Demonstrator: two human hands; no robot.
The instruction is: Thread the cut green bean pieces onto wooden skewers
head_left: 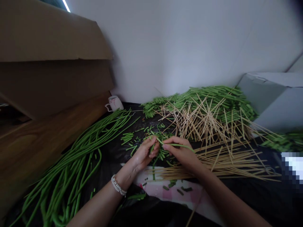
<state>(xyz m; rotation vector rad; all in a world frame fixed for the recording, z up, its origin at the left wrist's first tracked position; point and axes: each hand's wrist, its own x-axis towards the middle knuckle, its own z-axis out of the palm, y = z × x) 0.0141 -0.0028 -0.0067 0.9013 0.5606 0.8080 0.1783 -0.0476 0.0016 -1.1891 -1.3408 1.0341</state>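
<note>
A green long bean (182,145) runs between my two hands over the middle of the work surface. My left hand (145,153) is closed on one part of it, a beaded bracelet (117,186) on that wrist. My right hand (181,152) pinches the bean close beside the left, and a length of it trails to the right over the fingers. Below and around my hands lie short cut bean pieces (162,154). Whole long beans (78,157) lie in a loose bundle to the left.
Bamboo skewers (227,160) lie right of my hands, with more skewers (201,123) heaped behind. A large pile of cut beans (213,97) rests against the wall. A mug (115,103) stands back left, a cardboard box (52,34) far left, and a white box (265,94) right.
</note>
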